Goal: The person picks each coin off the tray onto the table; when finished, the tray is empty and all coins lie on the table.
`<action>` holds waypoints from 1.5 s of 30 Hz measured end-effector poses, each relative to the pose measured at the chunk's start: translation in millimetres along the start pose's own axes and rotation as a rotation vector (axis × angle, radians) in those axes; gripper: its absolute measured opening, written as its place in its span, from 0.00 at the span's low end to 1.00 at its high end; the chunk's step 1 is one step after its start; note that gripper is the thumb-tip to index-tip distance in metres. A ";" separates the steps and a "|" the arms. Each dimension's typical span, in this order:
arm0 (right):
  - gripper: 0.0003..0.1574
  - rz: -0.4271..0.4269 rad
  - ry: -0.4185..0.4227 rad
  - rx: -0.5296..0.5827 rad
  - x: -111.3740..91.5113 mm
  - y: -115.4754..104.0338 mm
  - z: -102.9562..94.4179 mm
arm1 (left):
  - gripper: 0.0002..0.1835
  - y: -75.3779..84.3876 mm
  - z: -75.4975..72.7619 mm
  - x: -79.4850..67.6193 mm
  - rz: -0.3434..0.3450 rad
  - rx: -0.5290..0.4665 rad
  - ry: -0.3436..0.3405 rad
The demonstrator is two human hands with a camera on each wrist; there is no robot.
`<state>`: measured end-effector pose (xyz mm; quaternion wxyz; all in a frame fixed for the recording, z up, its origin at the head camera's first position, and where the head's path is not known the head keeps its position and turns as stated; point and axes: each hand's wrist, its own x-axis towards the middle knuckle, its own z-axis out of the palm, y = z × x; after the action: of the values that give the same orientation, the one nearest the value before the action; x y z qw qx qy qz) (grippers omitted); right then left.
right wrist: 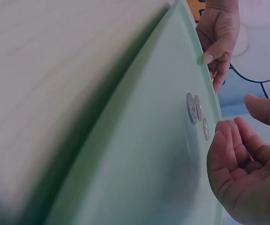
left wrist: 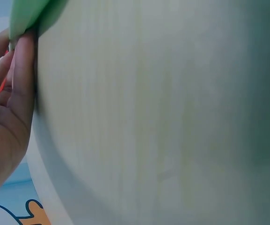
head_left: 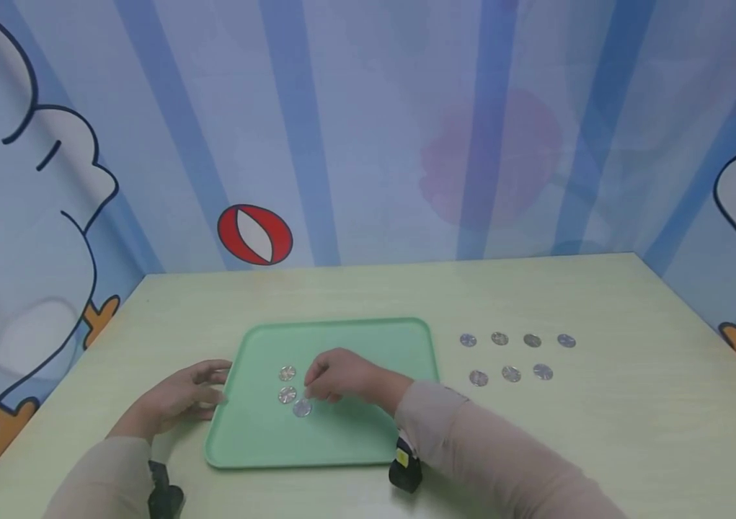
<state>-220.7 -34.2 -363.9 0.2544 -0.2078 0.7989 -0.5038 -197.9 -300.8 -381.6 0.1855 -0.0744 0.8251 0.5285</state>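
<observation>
1. Green tray [head_left: 251, 432] carries three coins [head_left: 286, 395]. Seven others [head_left: 511, 374] lie in two rows on the table [head_left: 627, 432], right of it, so the work seems less than half done.
2. Right hand [head_left: 344, 375] is above the tray, beside the three coins; its fingers are bent, the thumb stands apart, and I see nothing held.
3. Left hand [head_left: 182, 395] touches the left rim, fingers loosely extended.
4. Room separates the right rim from the seven. Near the front rim, the right wrist's black box [head_left: 404, 472] could brush the edge.
</observation>
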 end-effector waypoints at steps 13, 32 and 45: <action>0.15 0.045 0.105 -0.213 4.8 -4.2 19.4 | 0.36 0.1 -0.3 0.6 0.002 0.005 -0.008; 0.10 0.028 0.102 -0.480 7.9 -6.9 27.8 | 0.36 0.4 -1.1 0.2 0.002 0.009 -0.011; 0.06 0.043 0.105 -0.284 7.7 -0.4 17.1 | 0.34 0.1 -1.4 1.7 -0.001 0.033 -0.003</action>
<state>-216.1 -50.8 -371.3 0.1912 -0.1979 0.8786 -0.3903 -199.8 -301.9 -381.7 0.1883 -0.0710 0.8332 0.5150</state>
